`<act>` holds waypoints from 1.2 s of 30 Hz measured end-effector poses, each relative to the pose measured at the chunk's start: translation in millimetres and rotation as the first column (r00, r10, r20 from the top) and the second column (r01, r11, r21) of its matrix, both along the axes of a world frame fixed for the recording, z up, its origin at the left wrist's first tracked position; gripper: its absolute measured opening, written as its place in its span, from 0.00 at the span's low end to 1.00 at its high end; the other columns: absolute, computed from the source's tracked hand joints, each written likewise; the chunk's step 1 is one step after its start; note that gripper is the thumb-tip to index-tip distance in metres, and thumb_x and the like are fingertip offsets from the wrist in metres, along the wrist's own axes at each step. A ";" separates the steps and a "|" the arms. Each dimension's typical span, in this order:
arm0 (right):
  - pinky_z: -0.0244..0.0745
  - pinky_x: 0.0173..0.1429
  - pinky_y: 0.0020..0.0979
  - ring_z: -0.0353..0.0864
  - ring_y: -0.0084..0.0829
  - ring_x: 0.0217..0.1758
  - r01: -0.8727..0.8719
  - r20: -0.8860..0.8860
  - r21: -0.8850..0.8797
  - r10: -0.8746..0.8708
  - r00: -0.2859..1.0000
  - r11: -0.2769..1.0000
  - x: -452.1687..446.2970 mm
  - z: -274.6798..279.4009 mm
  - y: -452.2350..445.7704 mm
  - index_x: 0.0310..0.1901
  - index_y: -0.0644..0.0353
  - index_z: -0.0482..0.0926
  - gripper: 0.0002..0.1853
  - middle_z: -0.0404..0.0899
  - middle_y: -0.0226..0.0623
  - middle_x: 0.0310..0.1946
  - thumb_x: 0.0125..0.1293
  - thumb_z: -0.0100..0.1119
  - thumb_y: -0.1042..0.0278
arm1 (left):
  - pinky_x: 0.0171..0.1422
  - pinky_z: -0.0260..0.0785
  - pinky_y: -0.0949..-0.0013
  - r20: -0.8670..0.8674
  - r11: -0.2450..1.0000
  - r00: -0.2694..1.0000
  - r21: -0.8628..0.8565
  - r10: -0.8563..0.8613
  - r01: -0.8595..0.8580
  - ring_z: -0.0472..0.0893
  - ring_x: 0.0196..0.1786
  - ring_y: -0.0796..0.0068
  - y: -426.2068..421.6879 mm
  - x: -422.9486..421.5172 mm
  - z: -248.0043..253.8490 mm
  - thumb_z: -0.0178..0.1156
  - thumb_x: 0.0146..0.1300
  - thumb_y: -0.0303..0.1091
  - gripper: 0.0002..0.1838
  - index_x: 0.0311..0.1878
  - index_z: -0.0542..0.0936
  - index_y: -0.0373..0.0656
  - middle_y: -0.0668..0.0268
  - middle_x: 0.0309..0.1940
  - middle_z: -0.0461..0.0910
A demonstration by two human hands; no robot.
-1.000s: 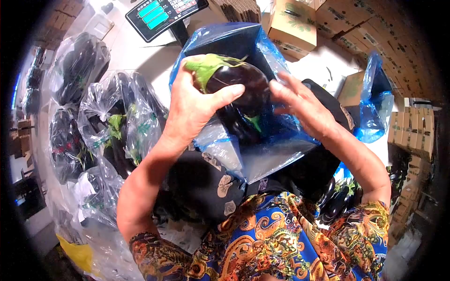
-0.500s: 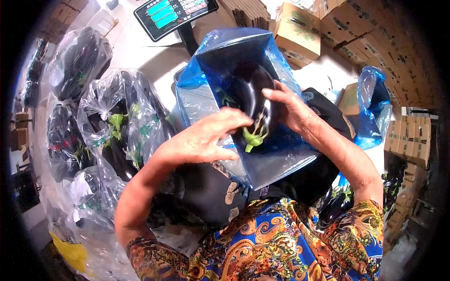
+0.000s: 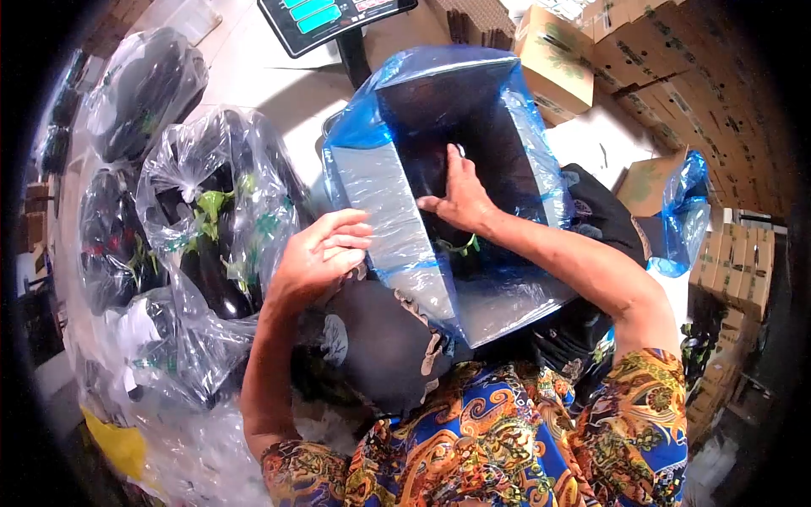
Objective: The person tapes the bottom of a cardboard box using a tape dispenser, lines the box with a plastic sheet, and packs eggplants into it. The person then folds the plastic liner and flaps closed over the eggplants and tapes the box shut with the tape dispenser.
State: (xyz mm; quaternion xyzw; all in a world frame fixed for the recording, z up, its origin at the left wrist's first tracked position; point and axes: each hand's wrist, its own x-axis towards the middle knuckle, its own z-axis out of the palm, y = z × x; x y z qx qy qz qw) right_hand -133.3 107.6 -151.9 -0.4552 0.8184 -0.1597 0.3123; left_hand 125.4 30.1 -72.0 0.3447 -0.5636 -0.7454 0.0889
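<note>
A box lined with blue plastic stands tilted in front of me. My right hand reaches inside it with the fingers spread, against a dark eggplant whose green stem end points toward me. How much of the eggplant lies under the hand is hard to see in the shadow. Outside the box, on its left side, my left hand hangs with nothing in it, its fingers loosely apart near the liner's edge.
Clear bags of eggplants stand at the left. A scale with a lit display is at the top. Stacked cartons fill the upper right. Another blue liner hangs at the right, and a yellow piece lies at the lower left.
The eggplant has gone from both hands down into the box. My left hand has let go and moved left, out of the box; my right hand has reached deeper inside.
</note>
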 end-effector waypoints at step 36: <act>0.72 0.63 0.45 0.76 0.56 0.59 -0.384 -0.077 0.435 0.459 0.885 0.814 -25.1 54.4 2.1 0.74 0.70 0.44 0.55 0.71 0.64 0.60 0.59 0.66 0.44 | 0.28 0.68 0.70 0.258 0.451 0.380 -0.651 0.888 -0.610 0.79 0.31 0.75 -200.6 133.5 -146.3 0.72 0.54 0.39 0.23 0.49 0.76 0.40 0.64 0.35 0.81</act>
